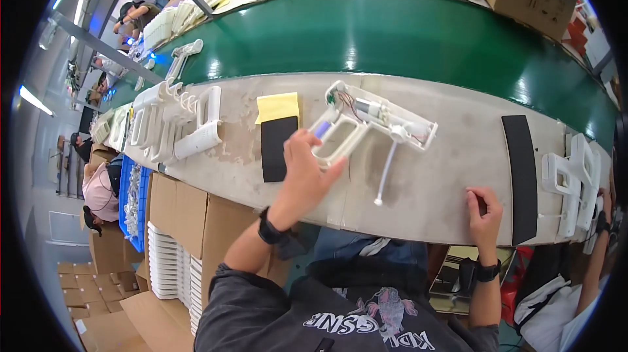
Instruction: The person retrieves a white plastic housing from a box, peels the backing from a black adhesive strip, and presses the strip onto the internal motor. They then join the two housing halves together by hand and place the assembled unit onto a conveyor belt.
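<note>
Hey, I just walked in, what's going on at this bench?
A person's left hand grips an open white housing by its handle end, its wires and inner parts exposed and a thin white rod hanging from it. The right hand is loosely curled near the table's front edge; whether it holds anything is unclear. More white housings stand to the left, beyond a black pad.

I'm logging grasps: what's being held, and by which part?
Left grip: open white housing, held by its looped handle. Right grip: cannot tell.
</note>
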A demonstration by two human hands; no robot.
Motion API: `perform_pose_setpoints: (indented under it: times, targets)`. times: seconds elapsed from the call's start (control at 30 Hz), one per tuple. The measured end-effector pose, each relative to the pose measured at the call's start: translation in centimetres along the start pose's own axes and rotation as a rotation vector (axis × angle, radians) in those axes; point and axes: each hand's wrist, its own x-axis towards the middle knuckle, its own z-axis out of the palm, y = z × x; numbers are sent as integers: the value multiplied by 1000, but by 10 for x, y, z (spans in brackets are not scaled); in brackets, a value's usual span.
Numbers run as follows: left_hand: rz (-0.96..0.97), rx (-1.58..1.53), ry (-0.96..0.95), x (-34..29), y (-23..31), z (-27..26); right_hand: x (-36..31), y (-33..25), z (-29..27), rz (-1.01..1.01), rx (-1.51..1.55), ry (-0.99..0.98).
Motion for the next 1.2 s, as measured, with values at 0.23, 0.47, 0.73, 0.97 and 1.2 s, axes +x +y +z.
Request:
perform_pose_setpoints:
  times: [0.23,0.47,0.73,0.97,1.2]
  targets:
    - [-93,-18,110,-63,36,35,1,1,6,-43,-44,19]
    - [-302,237,292,-12,-43,-2,-7,7,-5,-14,-108,0]
    - [-657,-373,7,-4,-118,-53,-5,11,5,-30,-78,33]
    - [-551,-45,99,-8,-80,-11,0,9,8,-30,-120,53]
    - [-539,-114,182,1,-111,-10,-9,-8,21,-57,-203,14]
